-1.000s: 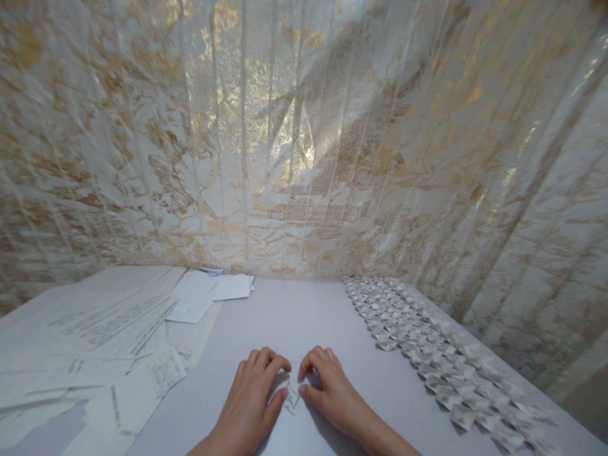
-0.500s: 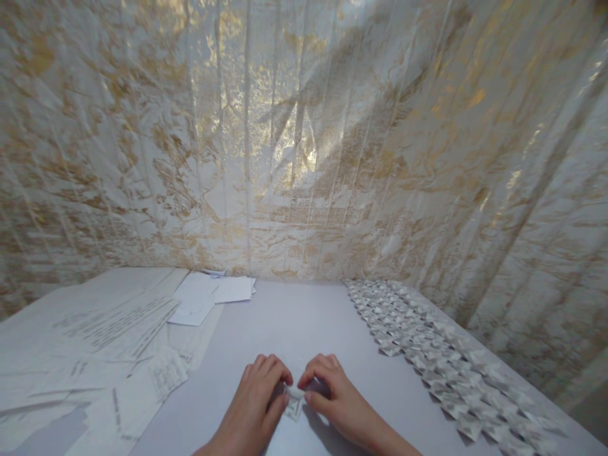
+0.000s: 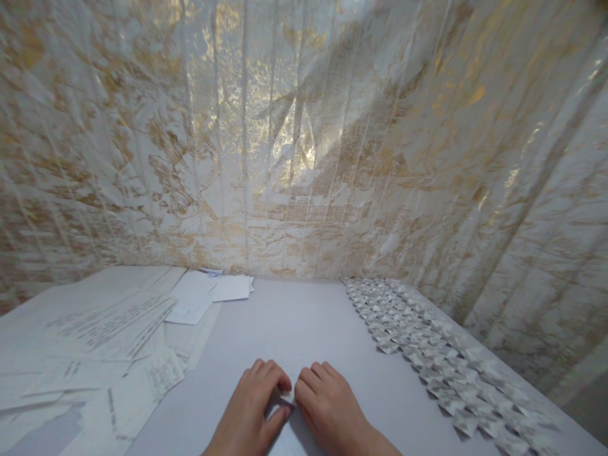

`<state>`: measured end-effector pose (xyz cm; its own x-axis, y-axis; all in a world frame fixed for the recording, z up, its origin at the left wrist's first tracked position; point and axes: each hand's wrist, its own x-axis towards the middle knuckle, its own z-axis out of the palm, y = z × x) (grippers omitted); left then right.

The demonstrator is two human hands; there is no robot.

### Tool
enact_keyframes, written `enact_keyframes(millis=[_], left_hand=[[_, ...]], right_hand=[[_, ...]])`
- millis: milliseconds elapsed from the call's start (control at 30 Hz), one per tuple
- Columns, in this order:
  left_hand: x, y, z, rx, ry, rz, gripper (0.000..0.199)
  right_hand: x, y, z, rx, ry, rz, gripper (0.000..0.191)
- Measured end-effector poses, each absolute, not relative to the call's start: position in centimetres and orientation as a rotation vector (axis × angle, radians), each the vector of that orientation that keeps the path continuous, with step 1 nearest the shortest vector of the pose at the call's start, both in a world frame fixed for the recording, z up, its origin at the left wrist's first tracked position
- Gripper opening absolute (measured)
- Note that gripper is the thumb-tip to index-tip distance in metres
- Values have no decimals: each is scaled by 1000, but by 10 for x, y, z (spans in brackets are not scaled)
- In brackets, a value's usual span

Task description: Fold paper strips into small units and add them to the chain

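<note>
1. Right in the middle, the small paper piece sits between the two hands, low over the near part of the pale surface. Half a second ago its printed face showed; now it looks tipped up, with a dark, narrow side showing.

2. The left hand has its grip on it, thumb below and fingers curled above, grasping the left part of the paper.

3. And the right hand has changed most! It has rolled over, its back now up and its fingers bunched at the paper's right end. Whether that grip is clenched on the paper, I cannot tell; the fingers hide it.

4. What that means, as I judge it: the paper is being worked in place, its folds too covered to read.

5. Out to the right, rows of folded paper pieces hold their places.

6. Over on the left, printed sheets overlap, with plain white sheets towards the patterned curtain.
</note>
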<state>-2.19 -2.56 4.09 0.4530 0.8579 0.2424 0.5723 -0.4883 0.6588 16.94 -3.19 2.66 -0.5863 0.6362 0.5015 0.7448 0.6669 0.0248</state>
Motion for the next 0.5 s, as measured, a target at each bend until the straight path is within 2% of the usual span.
enact_keyframes(millis=[100,200,300,500], left_hand=[[-23,-29,45,2320,1254,617,8],[-26,-30,51,2356,1302,567,3],[-26,-29,56,2355,1339,569,9],[-22,-26,57,2351,1388,558,15]], right_hand=[[169,-35,28,-1116,-2463,-218,16],[172,-39,37,-1241,-2349,141,18],[172,-39,50,-1387,-2175,441,17],[163,-37,57,-1513,-2013,592,15]])
